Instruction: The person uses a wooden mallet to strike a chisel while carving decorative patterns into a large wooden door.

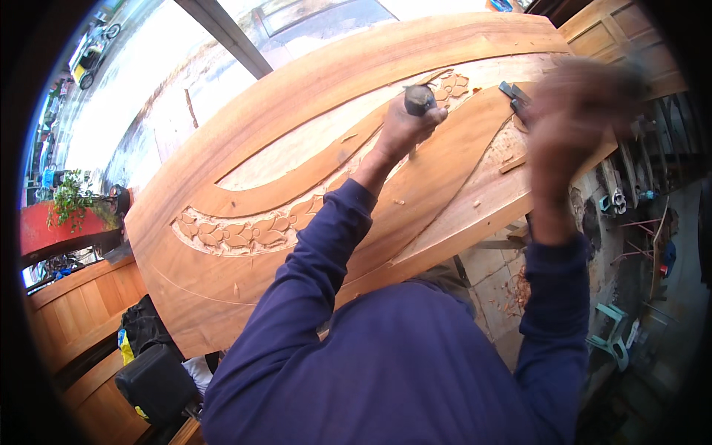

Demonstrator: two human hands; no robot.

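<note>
A large curved-edge wooden panel [190, 285] bears a carved flower band [237, 236] and raised curved strips. My left hand [400, 133] grips a dark-handled chisel [420, 99] held upright at the band's upper right part. My right hand [556, 137] is raised over the panel's right end, smeared by motion; a dark blurred shape is at its top, too unclear to name, and its fingers cannot be made out. Dark metal tools [509, 92] lie on the panel just left of that hand. Loose chips and slivers are scattered on the wood.
Wooden doors [74, 322] and a black case [152, 386] stand at left, near a red planter [55, 230] with greenery. A green plastic chair [612, 334], long pieces of material and shavings [519, 293] lie at right. A yellow vehicle [89, 63] is outside.
</note>
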